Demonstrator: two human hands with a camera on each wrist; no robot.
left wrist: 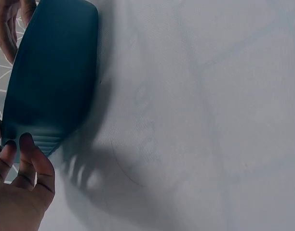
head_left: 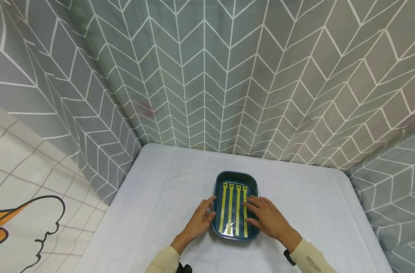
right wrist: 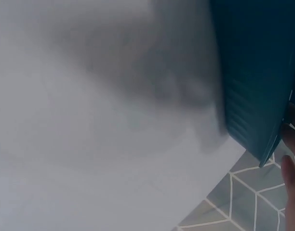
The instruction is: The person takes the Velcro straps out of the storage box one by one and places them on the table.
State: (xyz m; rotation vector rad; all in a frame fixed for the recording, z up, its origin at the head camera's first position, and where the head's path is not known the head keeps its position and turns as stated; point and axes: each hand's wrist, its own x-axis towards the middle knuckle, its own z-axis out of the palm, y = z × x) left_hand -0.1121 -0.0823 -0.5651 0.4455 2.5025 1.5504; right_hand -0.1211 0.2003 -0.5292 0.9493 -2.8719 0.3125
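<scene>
A dark teal rectangular tray (head_left: 234, 238) stands on the table, its long side pointing away from me. Several yellow-green straps (head_left: 230, 208) with slotted heads lie side by side in it, heads at the far end. My left hand (head_left: 198, 222) is at the tray's left side; in the left wrist view its fingertips (left wrist: 27, 139) are at the outer wall near the rim. My right hand (head_left: 270, 220) reaches over the right rim, fingers spread beside and over the rightmost strap (head_left: 245, 229). In the right wrist view the tray's outer wall (right wrist: 258, 72) hides most of that hand.
A white cloth (head_left: 166, 182) covers the table. Grey curtains (head_left: 207, 94) with white chevron lines hang behind it and at both sides. At the lower left is a white sheet (head_left: 16, 159) with grid lines and a cartoon drawing.
</scene>
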